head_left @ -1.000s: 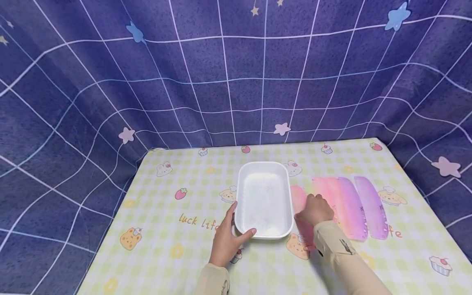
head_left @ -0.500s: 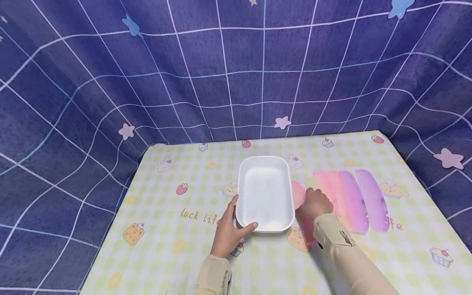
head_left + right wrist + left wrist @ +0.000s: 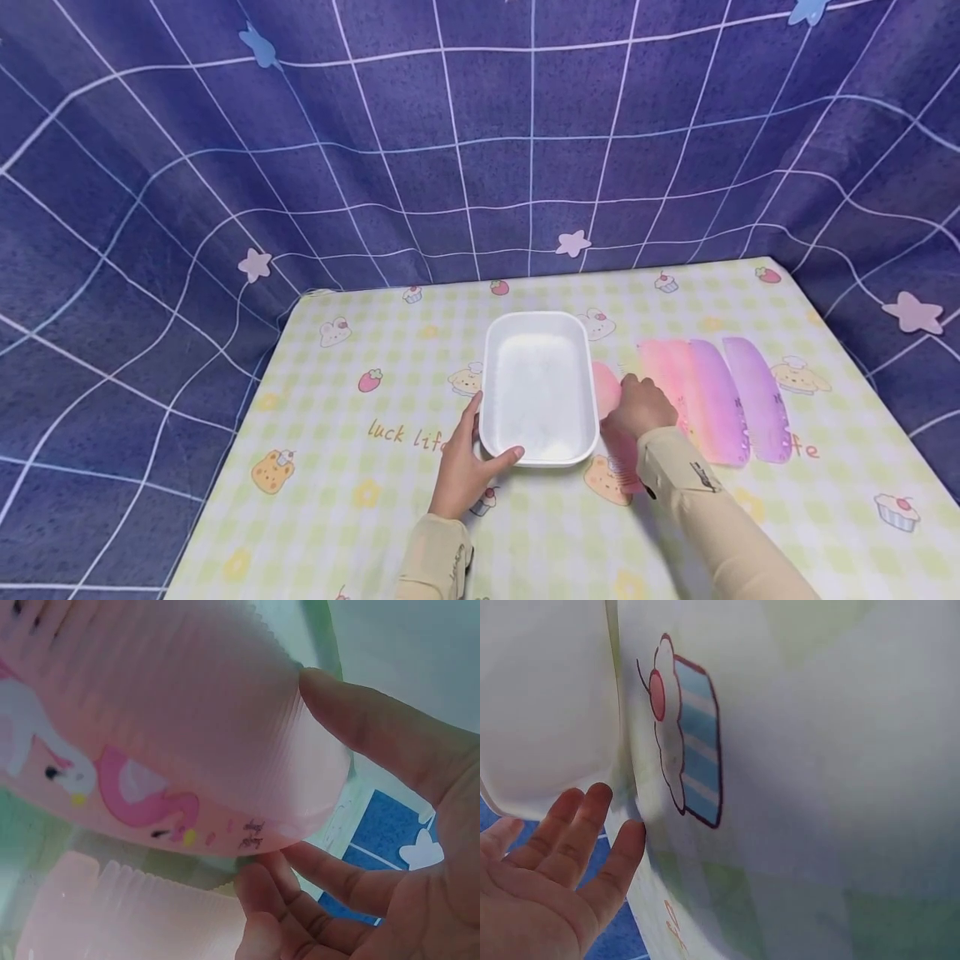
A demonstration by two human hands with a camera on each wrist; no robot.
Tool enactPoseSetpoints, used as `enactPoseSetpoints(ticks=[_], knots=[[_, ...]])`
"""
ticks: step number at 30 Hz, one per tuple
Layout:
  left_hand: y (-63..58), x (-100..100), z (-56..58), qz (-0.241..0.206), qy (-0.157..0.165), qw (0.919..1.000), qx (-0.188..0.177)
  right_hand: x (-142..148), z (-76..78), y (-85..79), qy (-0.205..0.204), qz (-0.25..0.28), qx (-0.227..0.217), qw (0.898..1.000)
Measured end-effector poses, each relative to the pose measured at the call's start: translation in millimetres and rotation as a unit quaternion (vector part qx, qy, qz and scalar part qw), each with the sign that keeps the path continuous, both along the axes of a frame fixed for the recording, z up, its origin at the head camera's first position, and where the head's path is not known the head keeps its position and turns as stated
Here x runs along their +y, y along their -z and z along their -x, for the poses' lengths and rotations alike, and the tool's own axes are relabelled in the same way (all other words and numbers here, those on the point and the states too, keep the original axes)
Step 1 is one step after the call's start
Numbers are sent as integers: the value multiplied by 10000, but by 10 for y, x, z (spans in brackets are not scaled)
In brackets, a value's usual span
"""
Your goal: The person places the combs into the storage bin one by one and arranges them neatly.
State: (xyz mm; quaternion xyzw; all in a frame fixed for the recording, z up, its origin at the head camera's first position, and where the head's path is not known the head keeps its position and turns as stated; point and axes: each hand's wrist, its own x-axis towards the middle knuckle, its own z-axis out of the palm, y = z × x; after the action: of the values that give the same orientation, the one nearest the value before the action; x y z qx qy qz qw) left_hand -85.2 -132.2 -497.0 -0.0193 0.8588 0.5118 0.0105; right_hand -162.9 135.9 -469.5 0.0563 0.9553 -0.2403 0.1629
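Blue fabric (image 3: 420, 192) patterned with white and light-blue grid lines hangs behind the desk (image 3: 315, 533) and along its left and right sides; pale stars (image 3: 573, 243) and blue stars (image 3: 259, 47) are distributed over it. The desk bears a green-and-white checked cover (image 3: 408, 358). Its printed motifs include a rabbit (image 3: 335, 332) near the rear left corner, a strawberry (image 3: 370, 381) at left, a cupcake (image 3: 897, 512) at far right, and orange "luck life" lettering (image 3: 407, 435).

Left hand (image 3: 467, 471): fingers (image 3: 576, 838) nearly straight, thumb (image 3: 501, 462) spread well apart from them. Right hand (image 3: 642, 407): fingers curled, thumb opposite their tips, pinching.
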Motion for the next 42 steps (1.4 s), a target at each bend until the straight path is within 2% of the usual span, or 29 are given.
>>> enactPoseSetpoints(ticks=[7, 18, 25, 42], knots=[[5, -1, -3, -161, 26, 9999, -3, -29, -6, -9, 3, 18, 115, 9999], [3, -36, -26, -24, -10, 10000, -50, -33, -8, 20, -23, 32, 242, 9997], [1, -28, -22, -31, 5, 10000, -60, 1, -3, 22, 125, 306, 190, 9993], [29, -12, -4, -51, 35, 10000, -77, 53, -29, -49, 345, 524, 206, 9978]])
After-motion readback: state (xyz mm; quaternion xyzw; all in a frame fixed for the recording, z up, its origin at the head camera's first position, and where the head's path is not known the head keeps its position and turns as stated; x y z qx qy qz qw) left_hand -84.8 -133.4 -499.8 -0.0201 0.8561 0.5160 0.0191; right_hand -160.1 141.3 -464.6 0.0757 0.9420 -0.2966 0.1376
